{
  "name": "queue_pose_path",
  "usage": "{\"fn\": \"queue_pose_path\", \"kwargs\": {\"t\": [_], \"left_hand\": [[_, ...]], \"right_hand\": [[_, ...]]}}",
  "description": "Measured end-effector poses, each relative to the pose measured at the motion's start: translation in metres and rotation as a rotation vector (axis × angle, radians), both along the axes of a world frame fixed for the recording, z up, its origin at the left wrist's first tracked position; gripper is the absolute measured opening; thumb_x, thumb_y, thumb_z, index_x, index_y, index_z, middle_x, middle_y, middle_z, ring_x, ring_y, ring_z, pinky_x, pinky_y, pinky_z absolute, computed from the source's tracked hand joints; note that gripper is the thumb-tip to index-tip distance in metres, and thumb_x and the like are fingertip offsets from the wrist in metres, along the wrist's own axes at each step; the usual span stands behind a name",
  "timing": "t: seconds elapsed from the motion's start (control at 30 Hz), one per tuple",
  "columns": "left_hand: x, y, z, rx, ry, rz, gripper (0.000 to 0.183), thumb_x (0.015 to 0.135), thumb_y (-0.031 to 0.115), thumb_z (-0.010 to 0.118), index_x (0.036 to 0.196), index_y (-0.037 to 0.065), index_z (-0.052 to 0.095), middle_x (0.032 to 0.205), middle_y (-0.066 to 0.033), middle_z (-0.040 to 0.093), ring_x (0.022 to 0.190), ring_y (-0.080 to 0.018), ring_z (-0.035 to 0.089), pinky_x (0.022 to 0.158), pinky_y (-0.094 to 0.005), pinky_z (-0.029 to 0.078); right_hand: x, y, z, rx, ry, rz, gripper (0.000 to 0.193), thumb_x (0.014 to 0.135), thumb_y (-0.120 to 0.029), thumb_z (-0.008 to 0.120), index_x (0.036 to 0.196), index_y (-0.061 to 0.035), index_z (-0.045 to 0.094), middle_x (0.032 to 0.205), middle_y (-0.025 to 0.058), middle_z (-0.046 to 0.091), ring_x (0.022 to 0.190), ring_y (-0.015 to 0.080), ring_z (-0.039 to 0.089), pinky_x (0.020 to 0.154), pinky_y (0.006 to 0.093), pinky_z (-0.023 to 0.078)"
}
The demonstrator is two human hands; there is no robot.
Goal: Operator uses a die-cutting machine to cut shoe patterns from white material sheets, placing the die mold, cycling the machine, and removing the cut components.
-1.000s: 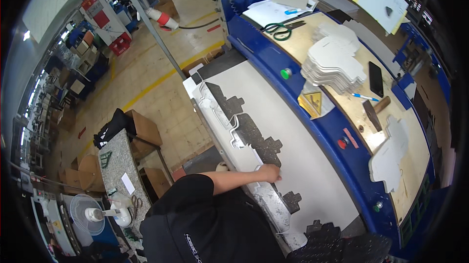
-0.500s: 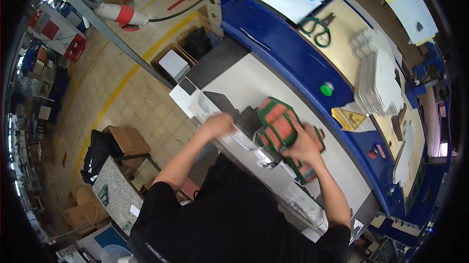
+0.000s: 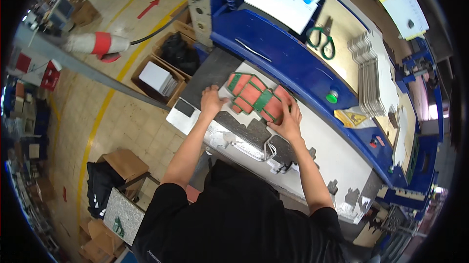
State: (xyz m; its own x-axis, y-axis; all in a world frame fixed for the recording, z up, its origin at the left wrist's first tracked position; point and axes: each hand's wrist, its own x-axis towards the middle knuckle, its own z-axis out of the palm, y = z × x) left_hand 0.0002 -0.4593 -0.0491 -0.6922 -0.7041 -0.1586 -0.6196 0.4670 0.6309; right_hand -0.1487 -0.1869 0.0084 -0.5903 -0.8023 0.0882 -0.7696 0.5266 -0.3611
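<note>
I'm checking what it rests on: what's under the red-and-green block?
Pale sheet shows beside the red-and-green block; whatever lies directly beneath is covered and cannot be seen.

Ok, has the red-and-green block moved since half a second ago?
Yes. The red-and-green block has moved toward the bed's dark left end, away from the green button.

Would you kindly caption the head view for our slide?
Right hand on a red-and-green cutting die lying over a pale sheet, left hand beside it.
</note>
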Motion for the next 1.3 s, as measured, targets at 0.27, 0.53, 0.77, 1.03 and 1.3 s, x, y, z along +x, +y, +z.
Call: {"fn": "queue_pose_path", "kwargs": {"t": [0.27,0.53,0.77,1.03,1.3], "left_hand": [[-0.015,-0.009,0.002,0.007,-0.092,0.049,0.042,0.076,0.024,0.081,0.101,-0.006,0.065,0.105,-0.0283,0.066,0.105,-0.0407,0.062,0.09,-0.0438,0.05],[0.001,0.016,-0.004,0.038,-0.11,0.062,0.049,0.078,0.021,0.08,0.108,-0.011,0.057,0.106,-0.0317,0.064,0.103,-0.0453,0.062,0.089,-0.0467,0.051],[-0.006,-0.011,0.011,-0.203,0.015,-0.207,0.079,0.055,0.028,0.091,0.128,0.014,0.063,0.143,-0.0108,0.044,0.132,-0.0327,0.036,0.105,-0.0476,0.032],[-0.008,-0.02,-0.013,-0.124,0.116,-0.27,0.084,0.054,0.031,0.092,0.132,0.03,0.062,0.153,-0.0038,0.033,0.139,-0.0311,0.024,0.112,-0.0463,0.017],[-0.009,-0.025,-0.017,-0.086,0.088,-0.3,0.082,0.057,0.04,0.091,0.133,0.032,0.061,0.156,-0.005,0.027,0.141,-0.0325,0.017,0.113,-0.048,0.013]], "right_hand": [[0.009,0.04,-0.023,-0.062,-0.213,-0.269,0.119,0.055,-0.029,0.091,0.151,-0.0088,0.026,0.127,0.0191,0.047,0.119,0.0377,0.045,0.101,0.0476,0.036],[0.01,0.062,-0.028,-0.165,-0.243,-0.198,0.114,0.053,-0.02,0.091,0.148,-0.0073,0.029,0.121,0.0184,0.05,0.116,0.0366,0.047,0.1,0.0459,0.037],[0.017,0.075,-0.044,-0.338,-0.183,-0.322,0.077,0.054,-0.025,0.092,0.119,-0.0044,0.055,0.116,0.0143,0.055,0.112,0.0347,0.05,0.098,0.0456,0.039],[0.015,0.081,-0.058,-0.333,-0.15,-0.31,0.082,0.053,-0.029,0.093,0.122,-0.0045,0.054,0.12,0.014,0.051,0.114,0.0341,0.047,0.098,0.0453,0.038],[0.015,0.082,-0.061,-0.332,-0.129,-0.323,0.083,0.054,-0.029,0.093,0.123,-0.0034,0.054,0.119,0.015,0.049,0.113,0.0348,0.047,0.098,0.0457,0.038]]}}
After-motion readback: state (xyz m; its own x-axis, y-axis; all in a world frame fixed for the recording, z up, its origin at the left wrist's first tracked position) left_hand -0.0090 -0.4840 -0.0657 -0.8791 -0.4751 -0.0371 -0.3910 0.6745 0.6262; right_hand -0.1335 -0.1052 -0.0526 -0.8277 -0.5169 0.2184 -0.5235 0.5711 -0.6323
